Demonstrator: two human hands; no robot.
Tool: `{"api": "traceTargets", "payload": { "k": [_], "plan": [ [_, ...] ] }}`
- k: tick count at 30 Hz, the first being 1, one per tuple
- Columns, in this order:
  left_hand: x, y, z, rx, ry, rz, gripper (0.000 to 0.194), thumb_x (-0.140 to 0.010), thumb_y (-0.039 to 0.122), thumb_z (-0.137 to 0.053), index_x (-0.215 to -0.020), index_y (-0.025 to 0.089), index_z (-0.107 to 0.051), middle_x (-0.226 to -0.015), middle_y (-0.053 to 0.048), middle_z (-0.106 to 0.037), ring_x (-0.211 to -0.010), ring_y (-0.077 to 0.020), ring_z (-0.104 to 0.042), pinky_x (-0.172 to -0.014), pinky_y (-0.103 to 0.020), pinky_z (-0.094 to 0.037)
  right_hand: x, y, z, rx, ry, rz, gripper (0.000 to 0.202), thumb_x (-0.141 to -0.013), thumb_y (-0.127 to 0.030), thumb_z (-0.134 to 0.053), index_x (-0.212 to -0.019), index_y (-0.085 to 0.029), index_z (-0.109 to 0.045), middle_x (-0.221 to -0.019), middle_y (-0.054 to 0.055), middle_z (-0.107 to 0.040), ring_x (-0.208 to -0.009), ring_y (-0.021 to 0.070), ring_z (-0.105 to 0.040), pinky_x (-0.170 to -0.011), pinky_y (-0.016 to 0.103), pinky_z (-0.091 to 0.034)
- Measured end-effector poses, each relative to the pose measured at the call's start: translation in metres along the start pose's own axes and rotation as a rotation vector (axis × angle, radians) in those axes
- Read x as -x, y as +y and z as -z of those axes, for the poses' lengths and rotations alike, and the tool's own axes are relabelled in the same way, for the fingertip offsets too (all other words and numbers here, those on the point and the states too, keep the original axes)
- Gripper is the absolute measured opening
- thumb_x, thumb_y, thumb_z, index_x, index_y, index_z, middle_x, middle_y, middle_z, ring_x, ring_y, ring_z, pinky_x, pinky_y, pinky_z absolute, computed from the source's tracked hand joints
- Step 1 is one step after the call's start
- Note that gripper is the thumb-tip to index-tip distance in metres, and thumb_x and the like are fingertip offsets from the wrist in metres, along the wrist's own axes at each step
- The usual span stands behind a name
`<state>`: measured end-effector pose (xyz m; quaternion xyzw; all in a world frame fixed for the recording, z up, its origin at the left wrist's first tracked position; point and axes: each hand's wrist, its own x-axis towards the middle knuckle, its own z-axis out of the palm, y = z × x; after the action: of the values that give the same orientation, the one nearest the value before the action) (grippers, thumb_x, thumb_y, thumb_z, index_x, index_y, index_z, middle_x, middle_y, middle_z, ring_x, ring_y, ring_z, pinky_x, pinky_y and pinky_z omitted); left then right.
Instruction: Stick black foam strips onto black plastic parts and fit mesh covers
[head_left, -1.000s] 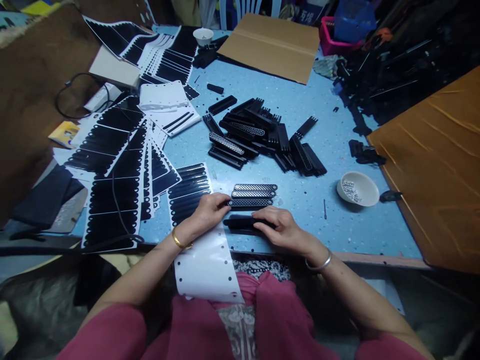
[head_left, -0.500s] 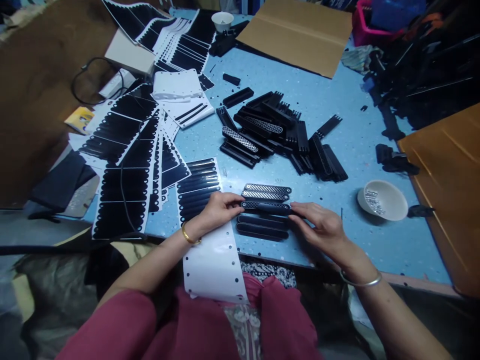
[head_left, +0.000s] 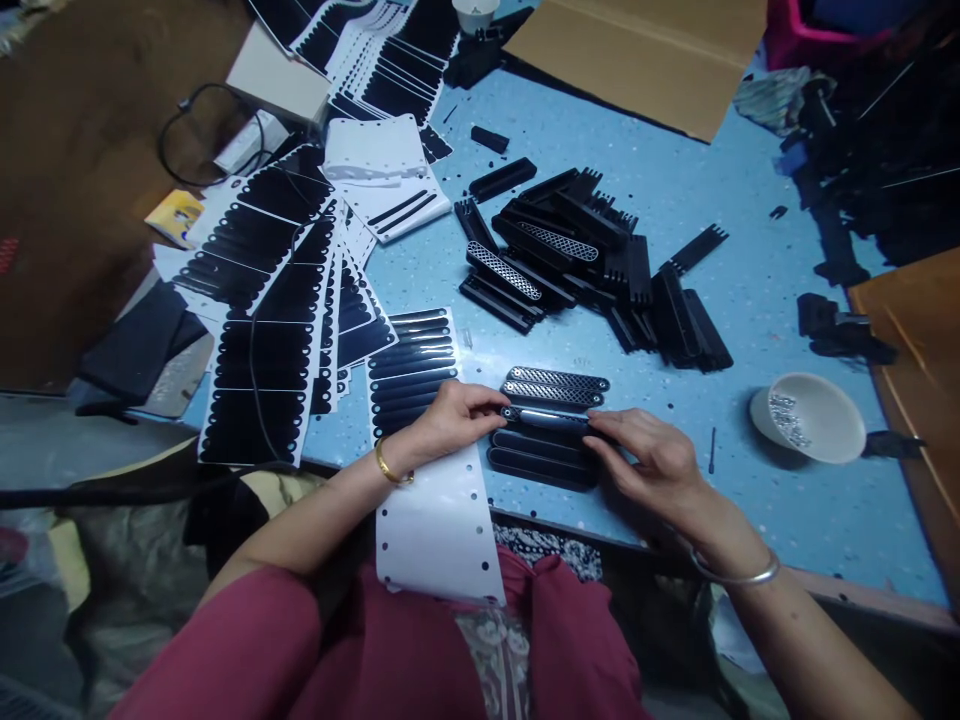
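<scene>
My left hand [head_left: 448, 422] pinches at the left end of a glossy black adhesive strip [head_left: 546, 415]. The strip lies over a black bar with a silver lattice face, part of which shows beside it. At the other end, my right hand [head_left: 651, 450] has thumb and fingers closed on the strip's tip. Two lattice-faced bars [head_left: 556, 378] sit just behind, and two plain black bars [head_left: 541, 468] sit just in front, in one row. Under my left wrist lies a sticker sheet [head_left: 414, 375], black strips at its far end and bare white backing [head_left: 439, 530] near me.
A heap of black bars [head_left: 570, 250] lies beyond my hands. A white bowl [head_left: 844, 420] of small metal pieces stands at right. More sticker sheets [head_left: 262, 340] and a cable cover the left. Cardboard [head_left: 637, 50] lies at the back.
The view has shifted, so the table contents sit farther right in the picture. Both hands stay at the strip's ends, and the strip now catches a bright reflection along its middle.
</scene>
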<state>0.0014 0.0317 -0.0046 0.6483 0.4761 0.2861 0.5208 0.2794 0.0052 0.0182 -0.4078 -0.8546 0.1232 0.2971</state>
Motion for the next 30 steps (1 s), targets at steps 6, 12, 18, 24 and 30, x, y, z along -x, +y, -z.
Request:
{"api": "traceTargets", "payload": {
  "k": [6,12,18,24,30],
  "plan": [
    [0.000,-0.002,0.000,0.058,0.012,0.023,0.024,-0.075,0.017,-0.071,-0.098,0.010,-0.075,-0.074,-0.005,-0.073,-0.063,-0.0123,-0.066,-0.062,-0.022,-0.055,-0.008,-0.001,-0.009,0.000,-0.027,-0.004,0.015,-0.089,-0.019,-0.062,-0.102,-0.017,-0.071,-0.089,0.011,-0.076,-0.075,0.0214,-0.070,-0.067,0.036,-0.056],
    [0.000,0.000,0.001,0.040,0.014,-0.009,0.021,-0.076,0.015,-0.070,-0.095,0.011,-0.075,-0.073,-0.004,-0.073,-0.063,-0.0123,-0.066,-0.062,-0.022,-0.055,-0.011,-0.001,-0.009,0.022,-0.044,-0.018,0.016,-0.090,-0.021,-0.061,-0.099,-0.018,-0.073,-0.087,0.010,-0.076,-0.073,0.0216,-0.070,-0.065,0.036,-0.054],
    [0.000,0.001,0.001,0.010,0.012,0.005,0.021,-0.076,0.016,-0.070,-0.096,0.009,-0.075,-0.074,-0.005,-0.073,-0.064,-0.0127,-0.065,-0.062,-0.022,-0.054,-0.012,-0.001,-0.011,0.036,-0.059,-0.015,0.013,-0.089,-0.021,-0.062,-0.097,-0.018,-0.072,-0.089,0.010,-0.076,-0.074,0.0213,-0.069,-0.066,0.035,-0.053],
    [0.000,-0.001,0.000,0.018,0.019,0.001,0.021,-0.076,0.016,-0.071,-0.095,0.009,-0.075,-0.072,-0.005,-0.072,-0.061,-0.0115,-0.064,-0.059,-0.021,-0.053,-0.011,0.000,-0.013,0.051,-0.072,0.008,0.013,-0.090,-0.021,-0.062,-0.097,-0.016,-0.071,-0.088,0.010,-0.076,-0.072,0.0211,-0.068,-0.066,0.035,-0.052],
    [0.000,0.000,0.001,0.017,0.011,0.001,0.020,-0.077,0.016,-0.070,-0.095,0.010,-0.075,-0.072,-0.005,-0.072,-0.061,-0.0113,-0.064,-0.058,-0.021,-0.053,-0.009,0.002,-0.014,0.041,-0.107,-0.024,0.016,-0.090,-0.022,-0.061,-0.100,-0.016,-0.072,-0.091,0.012,-0.075,-0.075,0.0224,-0.068,-0.068,0.037,-0.053]
  ]
}}
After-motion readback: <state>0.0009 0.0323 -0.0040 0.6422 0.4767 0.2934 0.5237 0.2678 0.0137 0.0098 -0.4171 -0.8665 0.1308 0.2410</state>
